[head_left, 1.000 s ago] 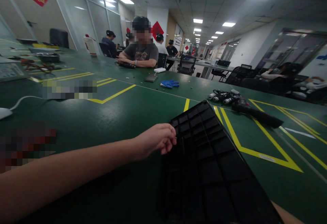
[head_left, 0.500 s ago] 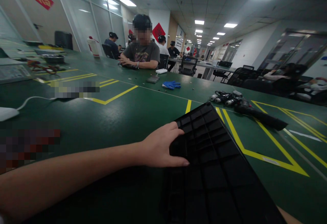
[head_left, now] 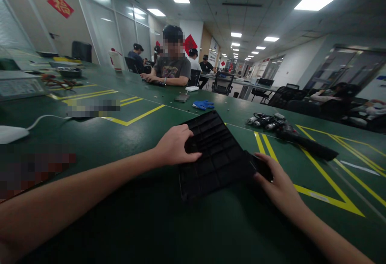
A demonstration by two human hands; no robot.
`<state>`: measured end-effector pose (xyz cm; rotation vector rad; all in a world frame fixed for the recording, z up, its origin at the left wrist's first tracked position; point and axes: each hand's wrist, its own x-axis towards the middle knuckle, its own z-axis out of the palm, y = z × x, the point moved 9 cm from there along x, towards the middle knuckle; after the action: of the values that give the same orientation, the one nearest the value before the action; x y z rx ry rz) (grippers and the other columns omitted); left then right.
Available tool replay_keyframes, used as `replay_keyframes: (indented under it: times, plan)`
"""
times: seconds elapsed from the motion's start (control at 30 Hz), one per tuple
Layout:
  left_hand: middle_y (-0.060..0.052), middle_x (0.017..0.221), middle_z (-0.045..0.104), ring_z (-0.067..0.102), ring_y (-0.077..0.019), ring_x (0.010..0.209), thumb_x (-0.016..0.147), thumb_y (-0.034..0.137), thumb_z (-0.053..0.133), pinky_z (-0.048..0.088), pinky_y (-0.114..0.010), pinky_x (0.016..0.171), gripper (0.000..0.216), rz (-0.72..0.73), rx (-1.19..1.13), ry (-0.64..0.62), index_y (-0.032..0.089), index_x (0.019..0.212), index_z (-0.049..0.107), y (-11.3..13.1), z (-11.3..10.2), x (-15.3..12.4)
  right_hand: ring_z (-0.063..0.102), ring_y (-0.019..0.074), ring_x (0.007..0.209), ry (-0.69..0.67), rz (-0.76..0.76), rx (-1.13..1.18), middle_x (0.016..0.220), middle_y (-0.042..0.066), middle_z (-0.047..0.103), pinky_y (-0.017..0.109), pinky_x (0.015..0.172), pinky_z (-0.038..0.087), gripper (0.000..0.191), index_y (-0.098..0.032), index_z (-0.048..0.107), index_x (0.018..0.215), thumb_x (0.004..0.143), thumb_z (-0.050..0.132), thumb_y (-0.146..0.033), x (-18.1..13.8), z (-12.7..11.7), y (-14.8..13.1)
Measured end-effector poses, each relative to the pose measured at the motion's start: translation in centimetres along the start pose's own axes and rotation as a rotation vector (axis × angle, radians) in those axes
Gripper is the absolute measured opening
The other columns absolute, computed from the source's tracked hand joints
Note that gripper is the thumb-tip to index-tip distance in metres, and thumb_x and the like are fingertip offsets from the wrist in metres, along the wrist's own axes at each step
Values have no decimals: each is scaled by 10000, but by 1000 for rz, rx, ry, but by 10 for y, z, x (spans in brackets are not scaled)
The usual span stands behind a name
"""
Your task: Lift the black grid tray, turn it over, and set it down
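Observation:
A black plastic compartment box, divided by a grid of thin walls, is held tilted above the green table. My left hand grips its left edge, the thumb on the near side and the fingers bent over the rim. At the right corner, my right hand is closed with thumb and fingers apart around a dark part. Whether that part belongs to the box or is a separate piece, I cannot tell. Shadow hides much of the cells' inside.
Black cables with silver connectors and a long black object lie to the right. A blue glove is beyond the box. Yellow tape lines mark the table. A person sits opposite; a white device is at left.
The box has moved left and away from me, turning so that it looks shorter. My left hand moved with it, and my right hand has come into view at its right corner.

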<state>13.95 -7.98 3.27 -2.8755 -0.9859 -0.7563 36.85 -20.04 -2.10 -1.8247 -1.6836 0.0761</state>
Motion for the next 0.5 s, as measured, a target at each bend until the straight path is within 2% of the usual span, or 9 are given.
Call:
replay_keyframes:
  times: [0.13, 0.3, 0.4, 0.5]
  plan:
    - [-106, 839, 555, 528, -248, 820, 688, 593, 523, 398, -352, 751, 504, -140, 196, -99, 112, 815, 602, -47, 9, 7, 520, 271, 1014, -34, 120, -116, 1086, 110, 555, 463, 850, 450, 446, -195, 468, 1161, 800, 496, -454, 12, 1, 30]
    - [-121, 833, 561, 527, -253, 805, 687, 673, 478, 390, -335, 733, 590, -282, 176, -227, 110, 805, 612, -79, 25, 6, 510, 281, 1012, -86, 36, -185, 1075, 114, 566, 491, 846, 450, 402, -187, 506, 1110, 808, 492, -451, 13, 10, 30]
    - [-139, 918, 563, 515, -263, 878, 786, 568, 428, 387, -366, 803, 529, -296, 119, -142, 92, 935, 606, -73, 14, 11, 445, 311, 1099, 18, -37, -257, 1156, 129, 517, 533, 888, 423, 474, -185, 489, 1154, 804, 485, -505, 11, -1, 14]
    - [-140, 1009, 549, 503, -229, 957, 892, 284, 283, 378, -366, 873, 398, -196, -7, 1, 78, 1129, 527, -33, -5, 8, 376, 302, 1180, 109, -157, -288, 1238, 127, 456, 530, 960, 381, 461, -185, 441, 1201, 828, 473, -455, 1, -9, -23]
